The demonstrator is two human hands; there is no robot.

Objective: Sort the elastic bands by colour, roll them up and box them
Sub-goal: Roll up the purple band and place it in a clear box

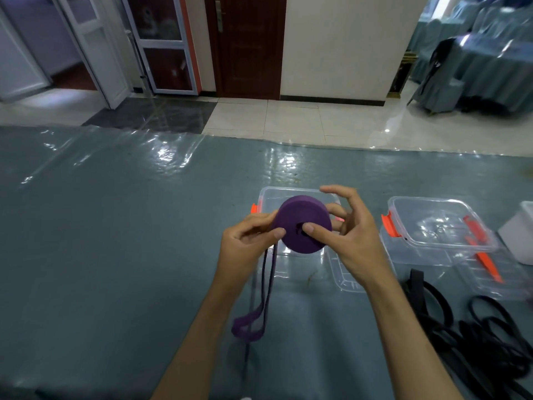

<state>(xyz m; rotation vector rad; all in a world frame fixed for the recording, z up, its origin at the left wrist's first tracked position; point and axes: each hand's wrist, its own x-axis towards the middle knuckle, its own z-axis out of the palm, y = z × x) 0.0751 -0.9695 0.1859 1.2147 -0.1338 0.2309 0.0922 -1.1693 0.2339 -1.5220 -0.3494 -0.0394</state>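
A purple elastic band is wound into a thick roll (300, 219) that I hold above the table in front of me. My left hand (248, 241) pinches the roll's left edge between thumb and fingers. My right hand (350, 241) holds the roll with the thumb on its centre and fingers curled behind it. The band's loose tail (253, 321) hangs from the roll and ends in a loop above the table. Behind the roll sits an open clear box (268, 194) with orange clips.
A second clear box (432, 223) with orange clips stands to the right, lids (346, 281) lying near both boxes. A heap of black elastic bands (476, 336) covers the table's right front. A white container (522, 232) sits at the right edge. The table wears a grey plastic-covered cloth (115, 241).
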